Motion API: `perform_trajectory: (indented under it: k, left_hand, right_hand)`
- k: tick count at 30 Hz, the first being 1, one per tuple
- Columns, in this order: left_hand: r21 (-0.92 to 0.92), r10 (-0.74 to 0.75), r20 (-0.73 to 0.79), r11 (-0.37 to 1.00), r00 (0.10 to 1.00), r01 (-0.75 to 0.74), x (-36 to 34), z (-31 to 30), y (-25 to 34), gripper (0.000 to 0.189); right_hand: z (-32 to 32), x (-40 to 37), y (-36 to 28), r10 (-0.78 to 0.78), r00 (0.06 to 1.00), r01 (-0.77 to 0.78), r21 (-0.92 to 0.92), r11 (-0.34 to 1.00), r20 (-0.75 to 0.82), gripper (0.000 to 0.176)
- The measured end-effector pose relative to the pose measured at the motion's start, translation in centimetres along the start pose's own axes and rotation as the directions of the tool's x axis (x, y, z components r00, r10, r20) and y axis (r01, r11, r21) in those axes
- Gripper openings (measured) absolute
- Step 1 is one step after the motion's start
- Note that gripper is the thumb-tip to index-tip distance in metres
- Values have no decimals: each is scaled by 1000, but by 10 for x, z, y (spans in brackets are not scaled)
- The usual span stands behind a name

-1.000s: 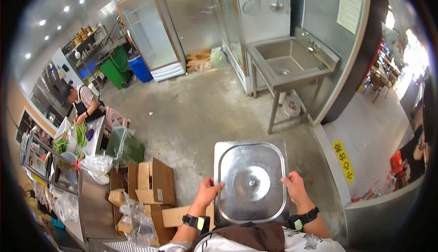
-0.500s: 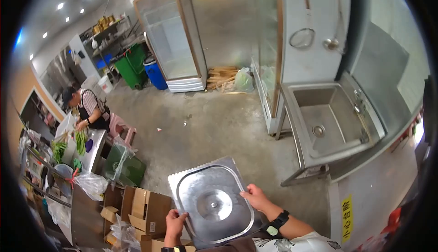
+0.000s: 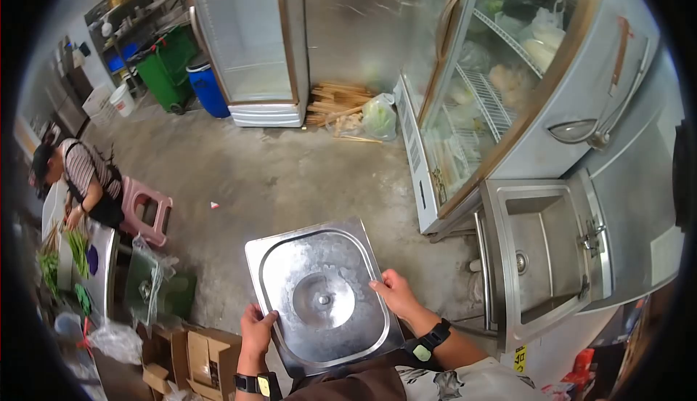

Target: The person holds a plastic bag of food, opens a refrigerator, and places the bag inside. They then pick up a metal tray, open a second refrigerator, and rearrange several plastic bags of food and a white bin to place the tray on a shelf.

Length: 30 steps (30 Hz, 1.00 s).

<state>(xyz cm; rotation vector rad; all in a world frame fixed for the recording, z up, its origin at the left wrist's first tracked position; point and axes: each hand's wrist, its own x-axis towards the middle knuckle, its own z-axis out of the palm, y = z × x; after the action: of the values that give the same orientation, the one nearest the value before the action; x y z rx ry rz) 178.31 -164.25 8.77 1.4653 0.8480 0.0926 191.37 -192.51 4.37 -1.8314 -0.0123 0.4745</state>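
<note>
A square metal lid with a round recess and small central knob lies level in front of my body, on top of what looks like a metal container whose sides are mostly hidden. My left hand grips its left edge, thumb on the rim. On the right edge my right hand holds on, thumb over the top and fingers partly hidden. Each wrist carries a black band with a small device.
A steel sink stands at the right, beside a glass-door fridge. Cardboard boxes and a green bin are at lower left. A person handles greens by a pink stool. Wood pieces lie ahead.
The view has turned and moved toward the fridges; more of the glass-door fridge shows at right. The lid, still between both hands, now appears slightly further left and higher.
</note>
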Motion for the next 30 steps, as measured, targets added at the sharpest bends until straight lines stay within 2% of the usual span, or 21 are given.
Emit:
perform_trajectory:
  k: [2,3,6,7,9,11,13,14,16,17,19,21,24,25,26,30]
  left_hand:
    - [-23,27,16,999,999,-27,43,17,32,15]
    - [-10,28,36,1000,999,-28,64,24,47,15]
    - [117,-14,88,993,996,3,138,52,83,16]
    - [59,18,95,998,995,-24,165,61,86,14]
    - [77,28,71,996,997,-34,216,80,103,15]
    - [136,28,54,990,998,-36,261,100,133,14]
    - [113,-52,68,993,996,44,307,109,161,14]
    - [137,-52,95,990,994,38,328,118,176,14]
    - [94,9,109,995,994,-19,362,128,204,14]
    - [103,12,131,994,991,-26,381,136,216,14]
    - [32,-1,102,999,995,-2,419,150,239,14]
    - [63,25,158,997,987,-35,467,167,262,13]
    - [295,-41,275,955,960,-43,541,189,290,6]
    - [235,0,309,969,951,-76,570,202,296,10]
    - [258,-6,332,962,943,-85,600,213,307,12]
    - [332,-16,401,934,916,-129,699,259,349,17]
  right_hand:
    - [-1,35,-14,21,999,-15,149,989,-43,28]
    - [-2,54,-19,30,998,-19,159,987,-63,28]
    - [-7,123,-31,79,989,-65,108,992,-124,28]
    - [-7,151,-39,54,991,-42,99,994,-120,27]
    - [-9,210,-51,24,989,-10,98,995,-145,27]
    - [-10,269,-66,39,994,-34,53,998,-106,26]
    - [-15,315,-94,57,992,-45,102,994,-116,26]
    - [-21,338,-108,37,995,-28,100,995,-90,26]
    - [-20,375,-121,16,990,-4,88,996,-137,25]
    - [-23,396,-129,-21,988,31,58,998,-154,25]
    - [-26,429,-147,1,982,12,71,997,-187,24]
    - [-27,466,-155,20,973,1,92,996,-229,24]
    - [-12,512,-148,-20,918,98,176,980,-397,26]
    - [-10,529,-152,42,889,48,184,982,-456,26]
    - [-10,544,-159,102,859,-10,183,983,-501,26]
    - [-13,577,-200,182,824,-99,179,979,-537,26]
